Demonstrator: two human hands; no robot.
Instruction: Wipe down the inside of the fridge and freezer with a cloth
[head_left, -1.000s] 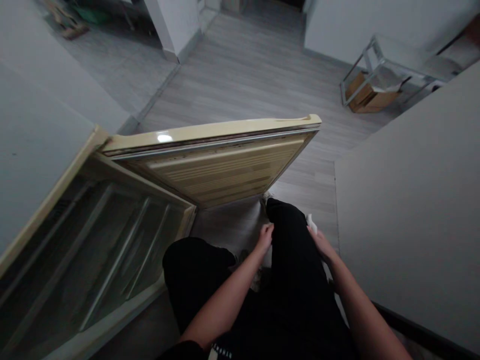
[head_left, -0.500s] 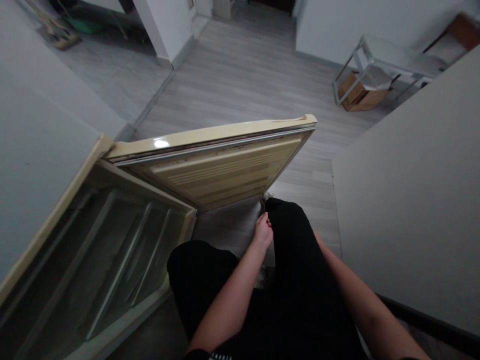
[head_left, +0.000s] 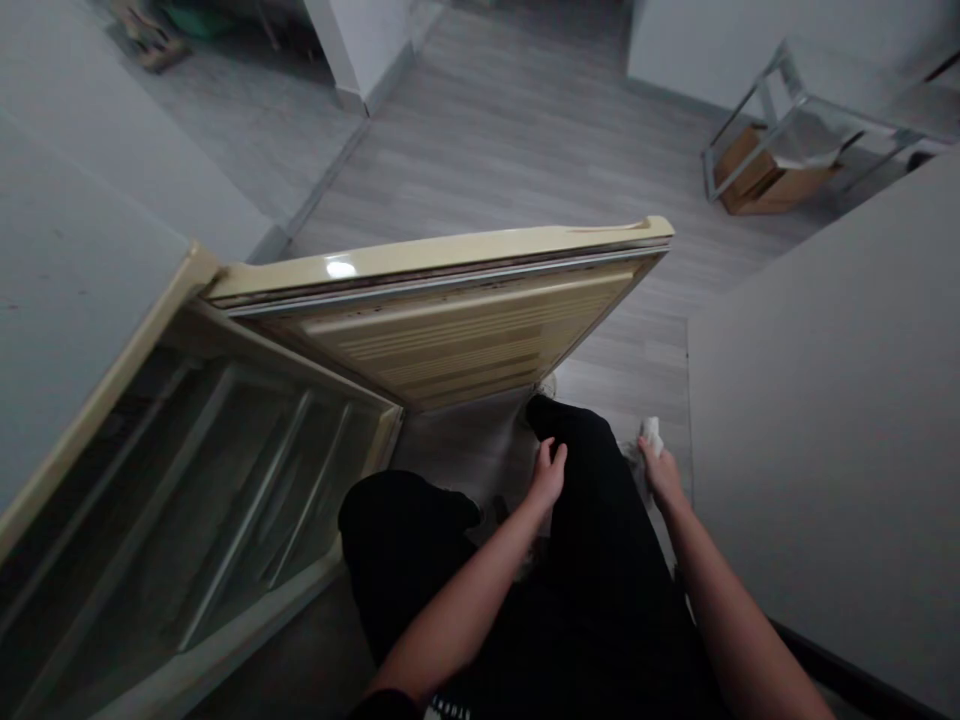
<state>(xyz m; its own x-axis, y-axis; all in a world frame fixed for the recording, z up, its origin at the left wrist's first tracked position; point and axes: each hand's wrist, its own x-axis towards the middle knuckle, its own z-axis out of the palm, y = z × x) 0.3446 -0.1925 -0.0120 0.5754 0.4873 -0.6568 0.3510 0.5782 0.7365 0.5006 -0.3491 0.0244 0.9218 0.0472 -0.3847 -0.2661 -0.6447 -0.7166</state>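
Fridge [head_left: 225,480] open, apparently bare; right hand [head_left: 660,470] holds white cloth [head_left: 649,436].

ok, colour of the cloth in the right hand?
White cloth, held in the right hand; head view.

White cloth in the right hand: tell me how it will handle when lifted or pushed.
The white cloth looks crumpled and bunched in the right hand, so it is probably floppy and light. It would likely drape rather than roll, and seems unlikely to break. Its material cannot be told in this dim view.
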